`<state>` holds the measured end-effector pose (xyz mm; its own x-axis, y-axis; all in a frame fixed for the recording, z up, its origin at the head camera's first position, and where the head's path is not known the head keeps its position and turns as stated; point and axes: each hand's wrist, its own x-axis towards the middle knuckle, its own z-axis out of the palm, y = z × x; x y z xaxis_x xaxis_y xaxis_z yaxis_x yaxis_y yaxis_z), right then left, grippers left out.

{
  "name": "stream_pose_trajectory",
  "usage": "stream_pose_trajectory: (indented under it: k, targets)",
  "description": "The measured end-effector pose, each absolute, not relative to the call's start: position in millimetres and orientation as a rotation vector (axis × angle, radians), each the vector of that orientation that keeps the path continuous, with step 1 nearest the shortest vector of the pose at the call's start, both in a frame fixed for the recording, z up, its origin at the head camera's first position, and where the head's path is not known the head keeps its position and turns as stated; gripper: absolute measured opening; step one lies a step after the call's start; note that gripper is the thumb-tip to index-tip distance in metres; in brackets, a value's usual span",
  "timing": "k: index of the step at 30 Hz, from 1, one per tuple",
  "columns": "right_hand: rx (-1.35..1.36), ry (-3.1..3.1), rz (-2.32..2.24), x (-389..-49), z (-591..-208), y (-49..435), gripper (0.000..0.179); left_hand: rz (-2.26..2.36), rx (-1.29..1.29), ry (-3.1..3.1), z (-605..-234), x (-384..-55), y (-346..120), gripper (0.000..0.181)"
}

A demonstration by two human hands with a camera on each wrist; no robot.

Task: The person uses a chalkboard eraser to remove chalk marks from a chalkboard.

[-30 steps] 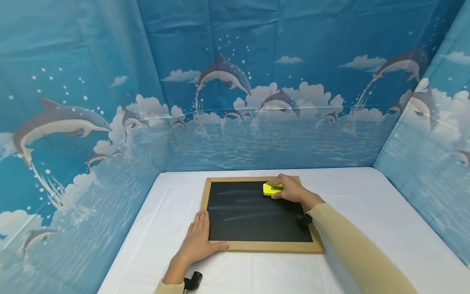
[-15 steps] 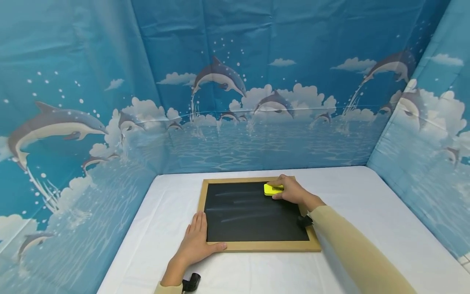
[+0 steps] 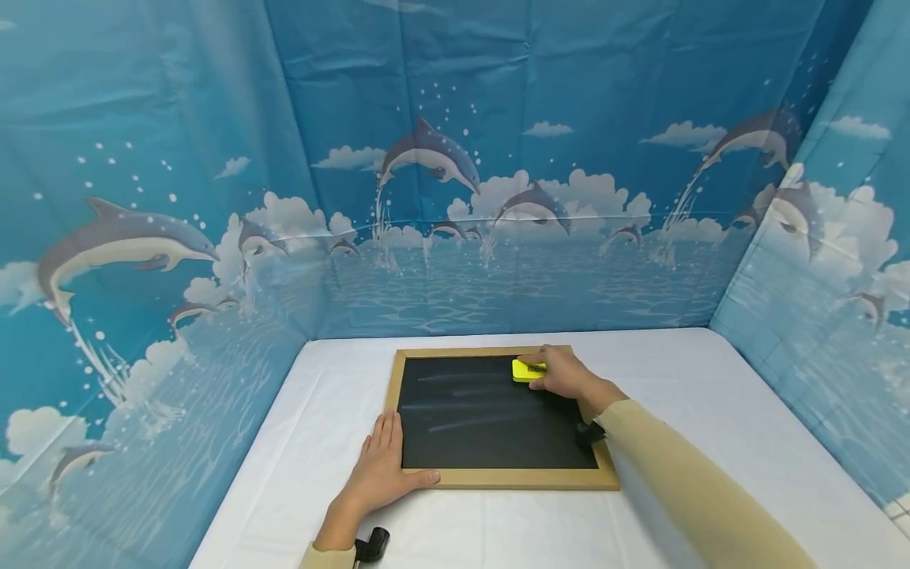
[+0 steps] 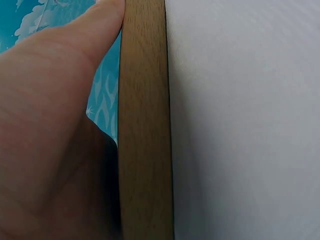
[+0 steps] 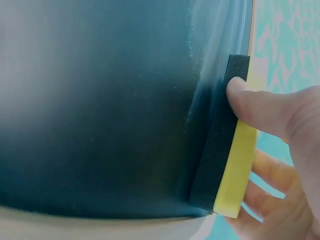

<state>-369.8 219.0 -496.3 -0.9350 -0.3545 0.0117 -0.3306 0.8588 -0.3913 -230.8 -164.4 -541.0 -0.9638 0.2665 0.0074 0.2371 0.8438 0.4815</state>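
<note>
A wood-framed blackboard [image 3: 490, 438] lies on the white-covered table, with several faint chalk streaks across its left and middle part. My right hand [image 3: 569, 375] grips a yellow eraser [image 3: 524, 371] near the board's upper right corner. In the right wrist view the thumb presses the eraser's black felt side [image 5: 217, 145] and the fingers curl behind its yellow back [image 5: 235, 175]; the felt sits against the board. My left hand [image 3: 380, 466] rests at the lower left corner, fingers straight along the left side and thumb on the bottom frame [image 4: 145, 125].
White cloth [image 3: 320, 387] covers the table around the board. A blue curtain [image 3: 441, 284] printed with dolphins and clouds stands behind and on both sides. Small black wrist cameras sit on both wrists, the left one [image 3: 373, 545] just over the cloth.
The view shifts slightly as the head moves. The right hand stays with the eraser near the upper right corner, and the left hand keeps its place on the frame.
</note>
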Motion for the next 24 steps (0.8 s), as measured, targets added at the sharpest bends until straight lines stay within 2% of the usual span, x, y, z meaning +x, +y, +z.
stream_pose_trajectory:
  k: [8,24]
  targets:
    - [-0.649,2.932,-0.515,-362.5,-491.2,220.7,0.067,0.749,0.393,2.951,-543.3,-230.9,-165.4,0.138]
    - [-0.649,3.135,-0.427,-327.8,-478.4,223.6,0.077,0.754,0.402,2.954,-541.6,-232.5,-164.9,0.138]
